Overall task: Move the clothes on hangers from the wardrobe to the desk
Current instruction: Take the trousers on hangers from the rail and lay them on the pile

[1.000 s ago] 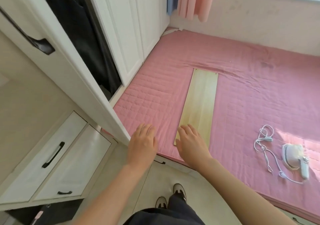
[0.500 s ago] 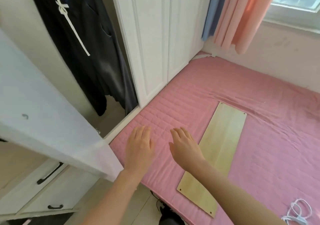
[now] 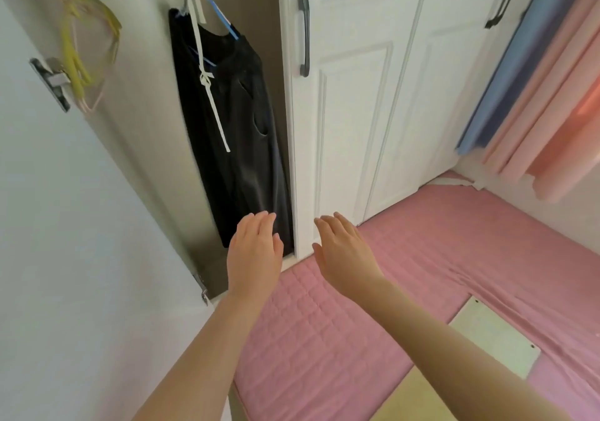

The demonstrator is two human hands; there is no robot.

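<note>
A black garment [image 3: 233, 122] with a white drawstring hangs on a blue hanger [image 3: 207, 2] inside the open wardrobe [image 3: 146, 73]. Empty yellow and pink hangers [image 3: 81, 47] hang further left, near the top of the frame. My left hand [image 3: 255, 253] is raised with straight fingers just below the garment's hem and holds nothing. My right hand [image 3: 342, 250] is beside it, flat and empty, in front of the shut wardrobe door [image 3: 350, 102]. No desk is in view.
The open wardrobe door [image 3: 71, 242] fills the left side. A pink quilted mattress [image 3: 373, 316] lies on the floor at right with a pale wooden board [image 3: 496, 336] on it. Blue and pink curtains [image 3: 545, 89] hang at the far right.
My view has risen from the mattress to the wardrobe opening. Both hands have lifted off the mattress and moved towards the black garment.
</note>
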